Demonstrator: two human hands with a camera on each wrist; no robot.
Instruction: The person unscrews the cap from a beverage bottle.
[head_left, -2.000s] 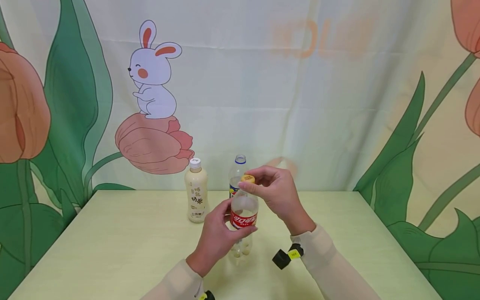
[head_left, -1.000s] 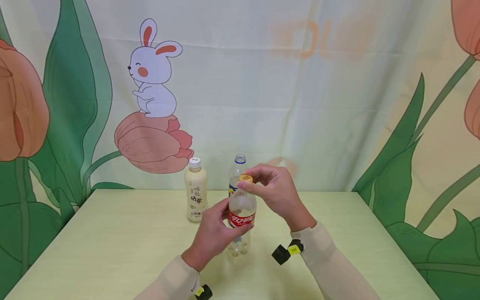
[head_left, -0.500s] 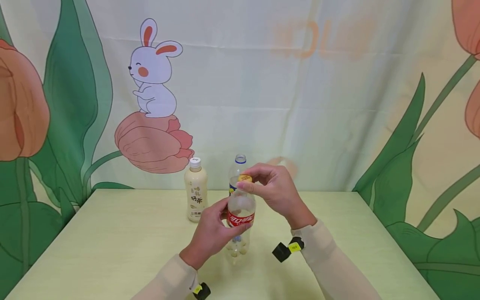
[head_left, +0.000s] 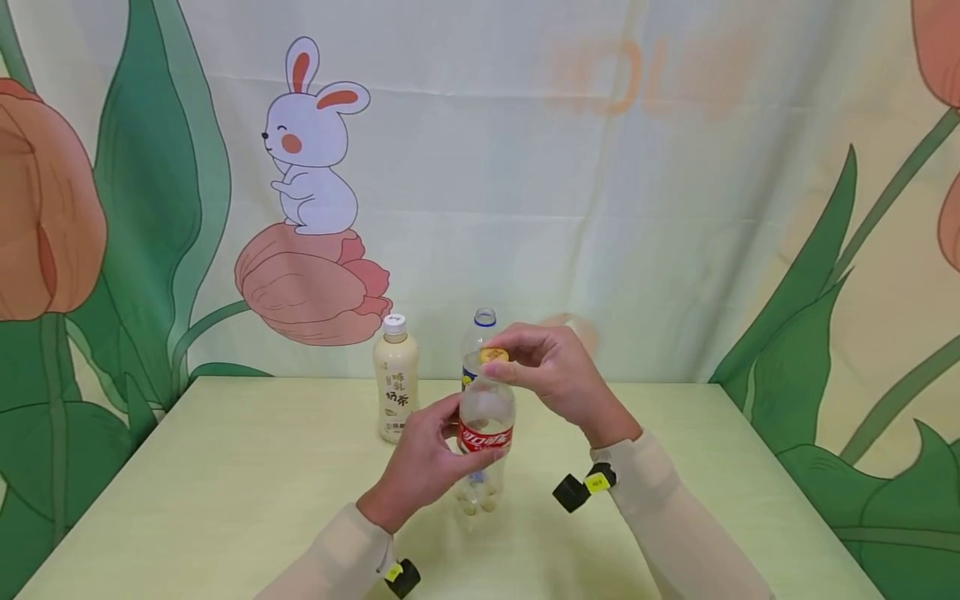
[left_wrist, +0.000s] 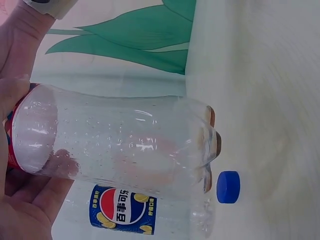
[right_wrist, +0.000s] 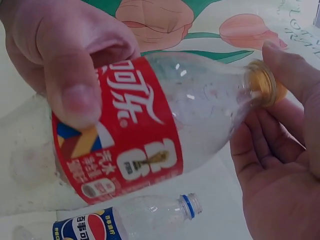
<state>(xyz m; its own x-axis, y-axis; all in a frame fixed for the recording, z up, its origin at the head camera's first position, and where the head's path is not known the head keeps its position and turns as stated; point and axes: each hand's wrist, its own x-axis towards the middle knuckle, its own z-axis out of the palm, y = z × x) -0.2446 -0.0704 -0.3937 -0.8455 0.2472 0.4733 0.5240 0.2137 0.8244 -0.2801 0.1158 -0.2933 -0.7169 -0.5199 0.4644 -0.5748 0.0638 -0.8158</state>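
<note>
Yellow cap (head_left: 494,356) pinched in our right hand (head_left: 558,377), we gripped the red-labelled bottle (head_left: 486,438), fingers curled, with our left hand (head_left: 423,457); behind that bottle stood a blue-labelled bottle (left_wrist: 124,210).

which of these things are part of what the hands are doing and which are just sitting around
In the job:
red-label bottle, held by left hand
yellow cap, pinched by right hand

Apparently just sitting around:
cream bottle, capped
blue-label bottle, uncapped
blue cap
</note>
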